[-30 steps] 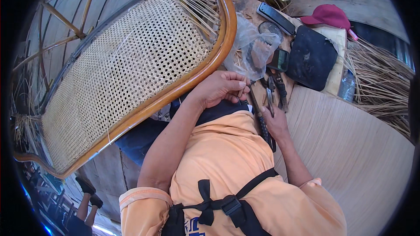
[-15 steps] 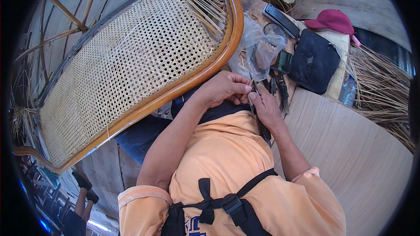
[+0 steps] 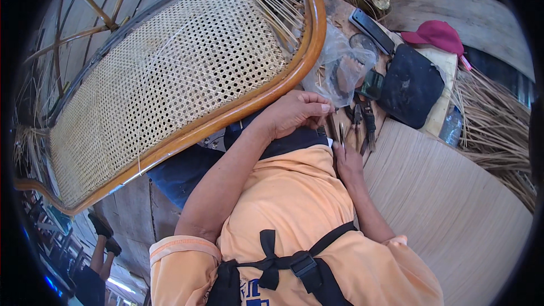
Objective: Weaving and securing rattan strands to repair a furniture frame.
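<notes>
My left hand (image 3: 300,114) is raised near the front edge of the wooden frame, thumb and fingertips pinched together. Whatever is between those fingertips is too small to make out. Lower and to its right, my right hand (image 3: 349,162) is closed around a slim knife (image 3: 341,134); only a narrow, pointed part shows above the fingers. Beside the left hand is the woven cane panel (image 3: 187,62), set in a curved, varnished rattan frame (image 3: 238,110). Loose cane strands (image 3: 276,3) fan out at the panel's far right end.
A crumpled clear plastic bag (image 3: 340,71), pliers-like tools (image 3: 357,116), a black pouch (image 3: 411,85), a phone-like device (image 3: 371,29) and a red cap (image 3: 435,36) lie ahead right. Nearby are a plastic bottle (image 3: 451,127), a pale wooden board (image 3: 447,209) and bundled cane (image 3: 496,122).
My hands have moved apart. The right hand, with the knife, has dropped down and toward me, away from the left. The short tan stick at the left fingertips no longer shows.
</notes>
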